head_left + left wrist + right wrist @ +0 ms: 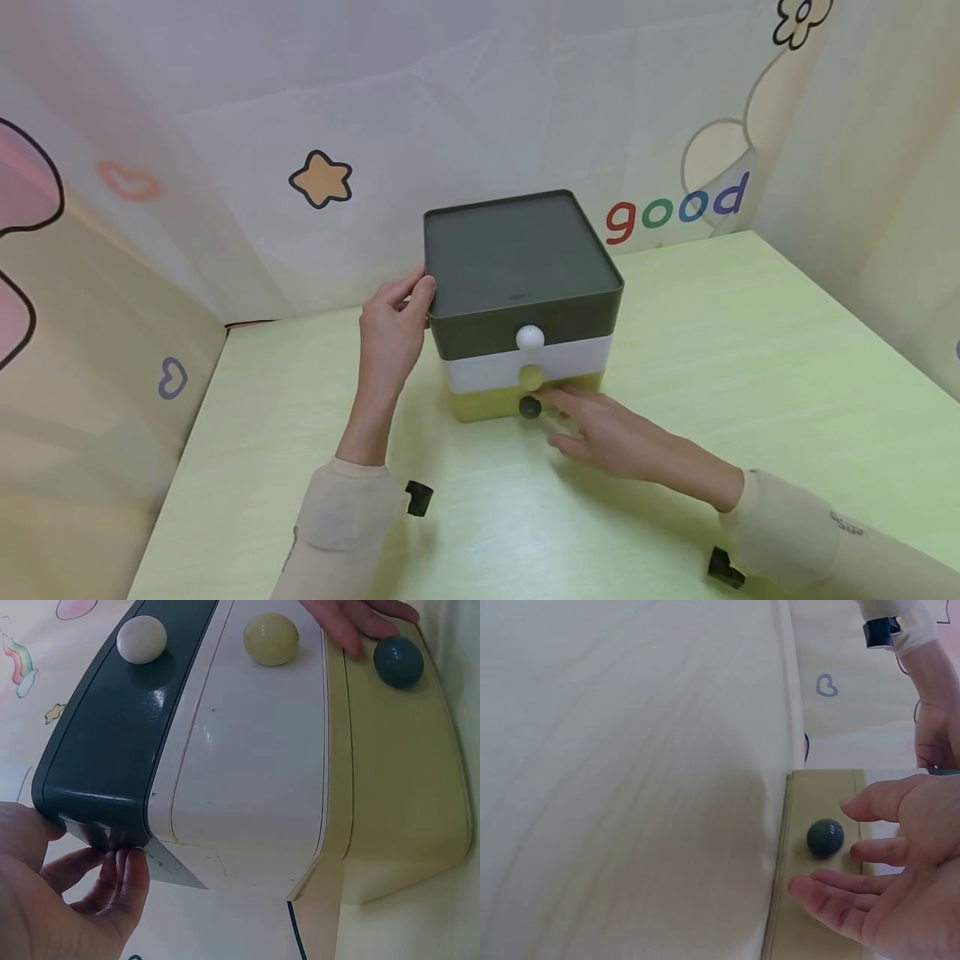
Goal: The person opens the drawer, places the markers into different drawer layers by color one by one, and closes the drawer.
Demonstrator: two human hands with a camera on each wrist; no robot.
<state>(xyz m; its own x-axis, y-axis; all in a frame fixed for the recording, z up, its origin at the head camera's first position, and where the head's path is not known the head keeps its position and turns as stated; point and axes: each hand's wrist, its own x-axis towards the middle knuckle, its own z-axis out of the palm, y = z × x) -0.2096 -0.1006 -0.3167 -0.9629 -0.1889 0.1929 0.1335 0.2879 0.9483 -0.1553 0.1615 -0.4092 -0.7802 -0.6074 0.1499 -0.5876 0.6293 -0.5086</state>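
Note:
A small three-tier drawer box [525, 250] stands on the table, with a dark green top tier, a white middle one and a yellow-green bottom one. My left hand [395, 321] holds the top tier at its left side, thumb by the upper rim and bent fingers against the side wall [112, 836]. Around the dark round knob [825, 838] of the bottom drawer, my right hand [900, 866] has its fingers spread, apart from the knob in the right wrist view. A white knob [529, 337] and a yellow knob [271, 639] sit on the upper drawers.
The pale green table [750, 358] extends on both sides of the box. Behind it hangs a white printed cloth [480, 100], with more cloth at left and right. A black clip-like piece [419, 498] is on the left sleeve, another [725, 568] on the right.

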